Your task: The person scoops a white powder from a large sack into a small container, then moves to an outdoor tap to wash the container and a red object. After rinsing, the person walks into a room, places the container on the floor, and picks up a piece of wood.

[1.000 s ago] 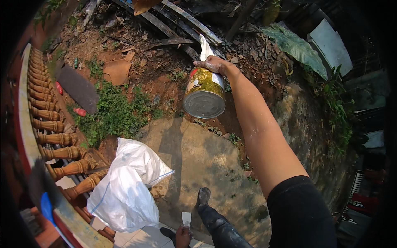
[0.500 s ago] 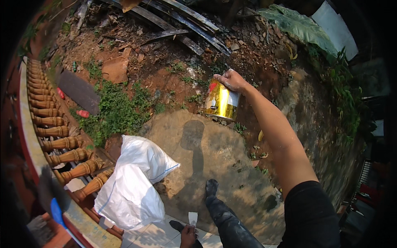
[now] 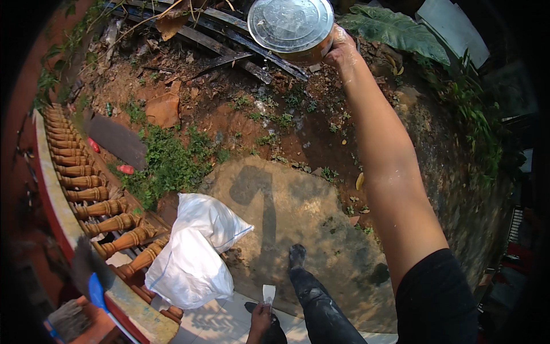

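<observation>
Overhead, right hand (image 3: 339, 49) clamped on round metal can (image 3: 291, 27), just left of the fingers, flat bottom facing camera, long axis toward lens. Lower down, left hand (image 3: 260, 316) pinching small scraper (image 3: 268, 293), blade pointing up; white sack (image 3: 192, 252) just left of it.

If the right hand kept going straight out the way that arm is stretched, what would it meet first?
Probably nothing near: the right hand, gripping a metal can, points out over dirt and dark planks far below. Depth is hard to judge.
</observation>
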`<state>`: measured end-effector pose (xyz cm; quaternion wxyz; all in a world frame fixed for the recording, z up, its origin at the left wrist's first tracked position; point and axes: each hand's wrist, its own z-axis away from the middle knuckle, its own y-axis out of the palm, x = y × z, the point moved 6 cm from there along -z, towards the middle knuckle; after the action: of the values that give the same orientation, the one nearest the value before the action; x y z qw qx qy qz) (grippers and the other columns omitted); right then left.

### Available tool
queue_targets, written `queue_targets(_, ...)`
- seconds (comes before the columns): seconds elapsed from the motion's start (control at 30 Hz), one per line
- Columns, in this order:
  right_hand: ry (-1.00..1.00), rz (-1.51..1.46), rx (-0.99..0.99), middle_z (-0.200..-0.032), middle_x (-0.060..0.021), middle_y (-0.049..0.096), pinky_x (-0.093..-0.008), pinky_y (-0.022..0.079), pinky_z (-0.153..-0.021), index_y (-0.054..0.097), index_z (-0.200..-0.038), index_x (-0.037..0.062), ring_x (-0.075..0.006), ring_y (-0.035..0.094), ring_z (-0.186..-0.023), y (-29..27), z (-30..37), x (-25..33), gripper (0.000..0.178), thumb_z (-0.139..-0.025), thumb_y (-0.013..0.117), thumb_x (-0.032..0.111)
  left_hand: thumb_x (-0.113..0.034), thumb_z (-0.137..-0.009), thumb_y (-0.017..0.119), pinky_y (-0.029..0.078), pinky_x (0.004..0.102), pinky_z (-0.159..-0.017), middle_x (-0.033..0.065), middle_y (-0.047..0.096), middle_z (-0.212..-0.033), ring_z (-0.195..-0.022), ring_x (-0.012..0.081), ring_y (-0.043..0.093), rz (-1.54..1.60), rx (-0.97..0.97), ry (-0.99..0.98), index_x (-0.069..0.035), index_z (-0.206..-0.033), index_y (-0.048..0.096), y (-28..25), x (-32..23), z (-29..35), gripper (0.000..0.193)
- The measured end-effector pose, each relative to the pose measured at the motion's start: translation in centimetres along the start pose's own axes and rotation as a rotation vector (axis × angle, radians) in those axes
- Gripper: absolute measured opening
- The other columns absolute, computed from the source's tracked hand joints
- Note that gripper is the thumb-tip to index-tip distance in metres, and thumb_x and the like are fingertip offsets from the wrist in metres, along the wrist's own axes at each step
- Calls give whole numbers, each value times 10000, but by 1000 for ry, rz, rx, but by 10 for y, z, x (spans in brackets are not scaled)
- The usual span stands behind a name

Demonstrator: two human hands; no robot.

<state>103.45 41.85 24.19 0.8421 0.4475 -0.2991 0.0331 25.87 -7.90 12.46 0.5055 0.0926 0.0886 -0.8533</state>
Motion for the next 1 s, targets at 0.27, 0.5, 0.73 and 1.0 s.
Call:
queue_targets(0.27, -404, 838, -338, -878, -129, 760, -378, 530, -659, 744, -931, -22, -177, 697, -722, 4, 89, 27, 461, -976, 703, 436, -222, -1047, 570, 463, 278, -486, 5, 594, -718, -535, 103, 533, -8, 29, 25, -88, -1004, 609, 12, -12, 12, 146)
queue_targets(0.5, -1231, 1850, 407, -650, -55, 591, -405, 483, -611, 602, -710, 78, -280, 615, -625, -5, 316, -24, 274, -879, 700, 270, -222, -1053, 557, 445, 279, -480, -4, 584, -699, -528, 87, 513, -78, 31, 148, -94, -978, 600, 5, -29, 41, 154)
queue_targets(0.73, -1343, 2030, 792, -647, -10, 414, -335, 519, -640, 465, -647, 114, -174, 525, -611, -12, 576, -6, 227, -628, 671, 210, -316, -1102, 472, 435, 260, -560, 18, 616, -795, -627, 98, 544, -78, 152, 256, -96, -1046, 603, 62, -110, 126, 262)
queue_targets(1.0, -1578, 2029, 670, -602, 5, 387, -354, 570, -789, 421, -596, 125, -160, 510, -567, 68, 885, 42, 229, -642, 630, 208, -343, -1110, 491, 449, 259, -563, 13, 639, -801, -630, 84, 540, -163, 368, 479, -95, -1092, 601, 112, -136, 277, 271)
